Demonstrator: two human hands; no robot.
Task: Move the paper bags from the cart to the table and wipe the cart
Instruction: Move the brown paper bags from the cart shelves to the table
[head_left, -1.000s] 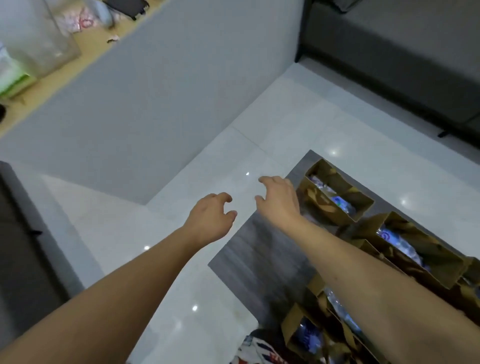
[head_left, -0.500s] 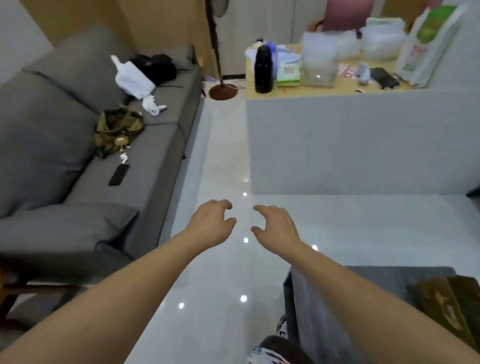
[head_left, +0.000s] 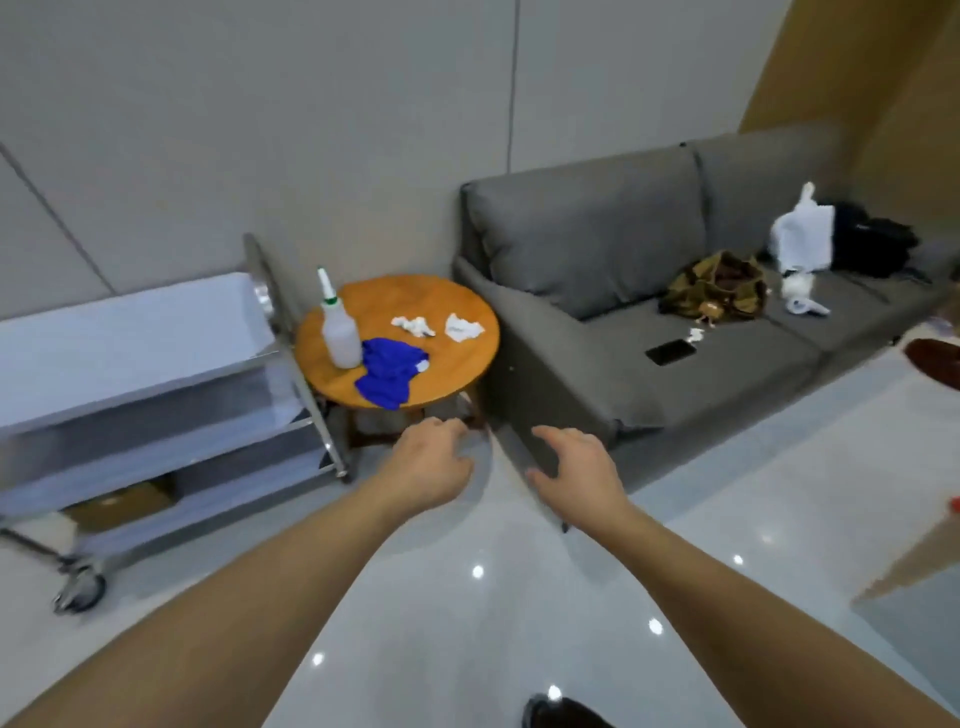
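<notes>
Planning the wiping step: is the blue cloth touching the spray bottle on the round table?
Touching, it seems: in the head view the blue cloth laps against the spray bottle base, no gap visible.

A plain bright blue cloth (head_left: 388, 373) and a translucent white spray bottle (head_left: 338, 330) with a green collar lie near the front and left edges of the orange-brown wooden round table (head_left: 470, 364), with white crumpled tissues (head_left: 437, 326) toward its back edge. The cart (head_left: 140, 364) is silver steel. The sofa (head_left: 649, 291) is plain grey, carrying a brown-and-olive camouflage-patterned bag (head_left: 716, 285), a white plastic bag (head_left: 801, 238) and a black phone (head_left: 670, 352).

Grey sofa (head_left: 649, 332) with phone (head_left: 670, 352), white bag (head_left: 800, 236)
</notes>
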